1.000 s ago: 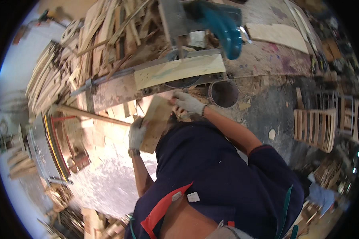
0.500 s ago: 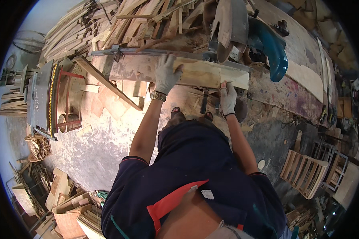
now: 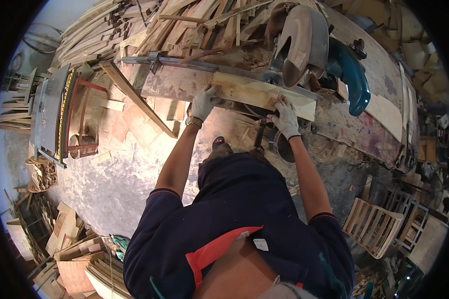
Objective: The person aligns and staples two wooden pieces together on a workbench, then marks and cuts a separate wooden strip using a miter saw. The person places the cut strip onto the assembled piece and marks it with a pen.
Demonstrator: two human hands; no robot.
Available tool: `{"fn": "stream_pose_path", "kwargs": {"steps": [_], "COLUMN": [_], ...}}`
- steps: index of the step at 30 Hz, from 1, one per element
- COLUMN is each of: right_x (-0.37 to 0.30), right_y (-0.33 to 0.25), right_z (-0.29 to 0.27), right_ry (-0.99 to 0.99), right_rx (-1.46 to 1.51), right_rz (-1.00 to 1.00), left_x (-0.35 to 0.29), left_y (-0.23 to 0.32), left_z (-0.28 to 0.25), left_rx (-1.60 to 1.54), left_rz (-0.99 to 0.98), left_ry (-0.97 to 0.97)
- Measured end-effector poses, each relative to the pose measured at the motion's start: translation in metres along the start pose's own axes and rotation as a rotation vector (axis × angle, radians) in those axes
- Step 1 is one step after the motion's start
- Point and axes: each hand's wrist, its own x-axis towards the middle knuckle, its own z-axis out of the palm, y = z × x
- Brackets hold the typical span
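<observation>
A pale wooden board (image 3: 242, 89) lies lengthwise on the workbench, along a long metal fence (image 3: 204, 65). My left hand (image 3: 203, 103), in a whitish knit glove, has its fingers closed at the board's left end. My right hand (image 3: 286, 119), gloved too, grips the board's near edge towards its right end, fingers on top and thumb below. Just behind the right part of the board stands a cutting saw with a grey blade guard (image 3: 307, 42) and a teal handle (image 3: 351, 82). The guard hides most of the blade. Below the bench edge, a dark upright handle (image 3: 260, 133) shows beside my right hand.
Long wood strips (image 3: 97, 32) are heaped behind the bench. A loose plank (image 3: 137, 99) slants down from the bench's left side. At the left stands a table-like machine (image 3: 47, 114) with a red frame. Slatted wooden pieces (image 3: 373, 226) are at the lower right.
My left hand has come down from lying spread over the bench and board to the board's left end. My right hand has shifted up onto the board's near edge. The view has shifted slightly.
</observation>
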Motion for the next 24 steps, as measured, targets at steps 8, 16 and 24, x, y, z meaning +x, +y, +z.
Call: {"fn": "stream_pose_path", "kwargs": {"steps": [8, 16, 24], "right_x": [0.010, 0.012, 0.014], "right_y": [0.018, 0.014, 0.018], "right_z": [0.002, -0.005, 0.004], "right_ry": [0.044, 0.039, 0.114], "right_rx": [0.118, 0.062, 0.033], "right_rz": [0.023, 0.099, 0.047], "left_x": [0.020, 0.024, 0.023], "left_y": [-0.008, -0.009, -0.012], "left_z": [-0.007, -0.010, -0.014], "left_rx": [-0.095, -0.070, -0.061], "left_rz": [0.159, 0.134, 0.097], "left_ry": [0.042, 0.011, -0.085]}}
